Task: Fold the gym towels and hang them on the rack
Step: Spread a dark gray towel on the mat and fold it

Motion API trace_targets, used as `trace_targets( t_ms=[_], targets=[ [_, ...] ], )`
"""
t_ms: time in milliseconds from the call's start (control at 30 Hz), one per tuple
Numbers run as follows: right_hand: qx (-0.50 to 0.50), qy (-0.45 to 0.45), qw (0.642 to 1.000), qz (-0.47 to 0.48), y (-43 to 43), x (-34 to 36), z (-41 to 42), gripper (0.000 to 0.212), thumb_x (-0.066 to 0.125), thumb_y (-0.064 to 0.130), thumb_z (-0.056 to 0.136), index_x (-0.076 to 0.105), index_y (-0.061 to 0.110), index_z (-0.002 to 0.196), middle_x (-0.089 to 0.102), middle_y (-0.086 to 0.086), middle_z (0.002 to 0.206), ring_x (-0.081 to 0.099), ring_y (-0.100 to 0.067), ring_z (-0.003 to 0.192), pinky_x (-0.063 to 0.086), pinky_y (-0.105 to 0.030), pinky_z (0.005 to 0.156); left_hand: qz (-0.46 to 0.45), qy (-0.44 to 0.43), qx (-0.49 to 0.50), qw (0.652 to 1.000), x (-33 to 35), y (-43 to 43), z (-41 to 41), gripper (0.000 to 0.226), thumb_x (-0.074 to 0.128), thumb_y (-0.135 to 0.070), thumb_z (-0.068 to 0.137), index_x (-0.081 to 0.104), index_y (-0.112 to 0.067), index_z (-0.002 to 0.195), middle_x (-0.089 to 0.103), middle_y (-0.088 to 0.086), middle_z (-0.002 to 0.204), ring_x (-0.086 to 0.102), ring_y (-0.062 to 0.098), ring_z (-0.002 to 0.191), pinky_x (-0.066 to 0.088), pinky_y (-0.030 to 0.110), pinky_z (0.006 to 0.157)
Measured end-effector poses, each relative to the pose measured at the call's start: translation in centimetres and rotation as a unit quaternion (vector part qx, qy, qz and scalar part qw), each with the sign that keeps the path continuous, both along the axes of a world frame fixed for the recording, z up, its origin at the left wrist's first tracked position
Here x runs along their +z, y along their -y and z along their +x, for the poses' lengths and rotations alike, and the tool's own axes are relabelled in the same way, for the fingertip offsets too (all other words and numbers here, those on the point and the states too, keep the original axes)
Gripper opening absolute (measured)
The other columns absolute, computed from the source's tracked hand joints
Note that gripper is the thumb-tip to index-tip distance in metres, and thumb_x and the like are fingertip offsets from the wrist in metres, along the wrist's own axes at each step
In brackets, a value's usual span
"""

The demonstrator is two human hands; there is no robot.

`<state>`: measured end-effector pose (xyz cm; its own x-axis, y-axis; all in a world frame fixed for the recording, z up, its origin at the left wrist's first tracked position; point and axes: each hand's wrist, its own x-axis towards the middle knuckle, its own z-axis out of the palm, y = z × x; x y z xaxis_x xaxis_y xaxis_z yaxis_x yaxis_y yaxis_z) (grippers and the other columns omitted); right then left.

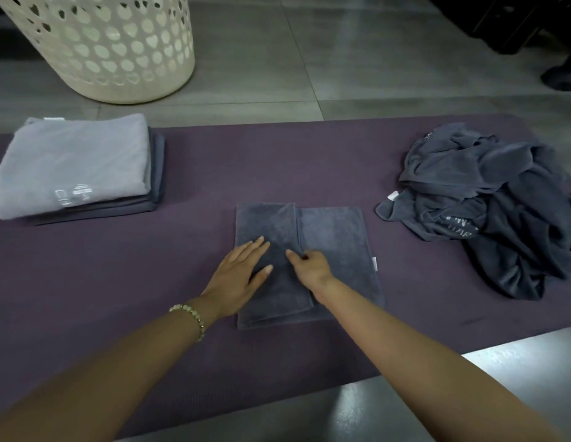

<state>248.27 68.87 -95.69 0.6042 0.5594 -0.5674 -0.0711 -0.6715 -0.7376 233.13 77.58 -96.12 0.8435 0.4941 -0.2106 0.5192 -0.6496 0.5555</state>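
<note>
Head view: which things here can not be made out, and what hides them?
1. Rack: nowhere in the head view.
2. Basket: top cut off by the upper edge; contents hidden.
3. Folded stack: only edges of the lower towels show; their number is unclear.
4. Unfolded pile: cut by the right edge; its print is crumpled, unreadable.
5. Right hand: its curled fingers hide whether it pinches the towel.
</note>
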Motion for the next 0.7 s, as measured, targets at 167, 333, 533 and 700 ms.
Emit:
trace_targets(
  t_ms=[167, 333, 533, 700],
  targets=[
    [0.056, 0.213, 0.972, 0.078, 1.5, 1.6, 1.0, 0.022, 0.047, 0.032, 0.099, 0.054, 0.012, 0.090, 0.063, -0.001, 0.080, 0.060, -0.016, 0.073, 0.049, -0.030, 0.069, 0.040, 0.007, -0.005, 0.999, 0.1, -0.2, 1.9, 0.085, -0.006, -0.075, 0.078, 0.000, -0.031, 0.150, -0.011, -0.019, 0.153, -0.014, 0.000, 0.142, -0.012, 0.022, 0.114],
    [0.026, 0.207, 0.969, 0.129, 5.8, 1.3, 5.8, 0.025, 0.054, 0.027, 0.096, 0.048, 0.019, 0.073, 0.052, 0.006, 0.064, 0.049, -0.002, 0.057, 0.040, -0.016, 0.058, 0.081, -0.008, -0.050, 0.995, -0.3, 1.3, 5.4, 0.081, -0.019, -0.074, 0.074, -0.014, -0.035, 0.145, -0.020, -0.013, 0.153, -0.021, 0.006, 0.142, -0.022, 0.024, 0.111],
    [0.000, 0.165, 0.979, 0.117, 9.0, -0.4, 10.0, 0.022, 0.056, 0.025, 0.096, 0.059, 0.005, 0.089, 0.066, -0.011, 0.081, 0.057, -0.009, 0.070, 0.050, -0.032, 0.071, 0.113, -0.023, -0.080, 0.990, -1.9, 3.7, 8.9, 0.088, -0.035, -0.072, 0.066, -0.019, -0.032, 0.144, -0.022, -0.010, 0.154, -0.021, 0.011, 0.144, -0.024, 0.027, 0.112],
    [-0.003, 0.158, 0.981, 0.111, 9.9, -1.1, 11.2, 0.019, 0.055, 0.029, 0.096, 0.060, 0.012, 0.092, 0.067, -0.001, 0.082, 0.063, -0.010, 0.075, 0.052, -0.027, 0.072, 0.128, -0.028, -0.081, 0.988, -2.3, 4.4, 10.0, 0.085, -0.035, -0.070, 0.067, -0.023, -0.032, 0.143, -0.028, -0.010, 0.151, -0.027, 0.009, 0.139, -0.032, 0.023, 0.106]
  ],
)
